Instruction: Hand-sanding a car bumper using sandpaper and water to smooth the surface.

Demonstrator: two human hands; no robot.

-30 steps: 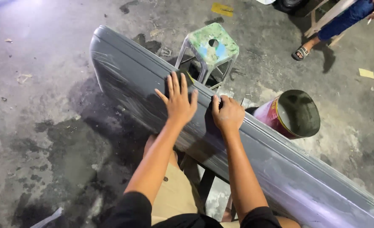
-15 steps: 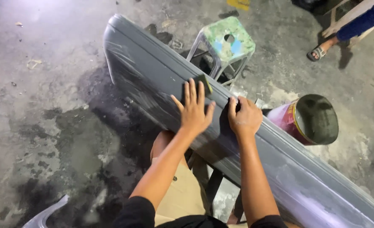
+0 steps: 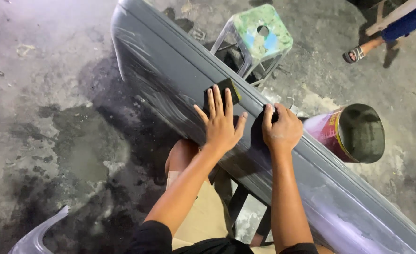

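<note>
My left hand [image 3: 221,123] lies flat on the long grey car panel [image 3: 170,80], its fingers [image 3: 227,101] spread apart and pressing a dark sanding pad [image 3: 223,89] against the surface; the pad pokes out just past my fingertips, toward the panel's upper ridge. My right hand [image 3: 281,128] sits just beside the left, fingers curled together over the panel's top edge, gripping it. The panel runs diagonally under both hands, from far up-left of my fingers down to the lower right past my right forearm, and pale scuffed streaks show on its face to the left of my left hand. Beyond my fingers, on the other side of the panel, stands 1 small stool [image 3: 259,35] with a green and blue paint-stained seat and a hole in its middle. To the right of my right hand, just behind the panel, is 1 open tin can [image 3: 353,134] with a red and pale wall. Far up-right, well apart from my hands, another person's sandalled foot [image 3: 356,52] rests on the stained concrete floor [image 3: 43,117]. Below my left arm, a curved grey part [image 3: 36,235] lies on the floor.
</note>
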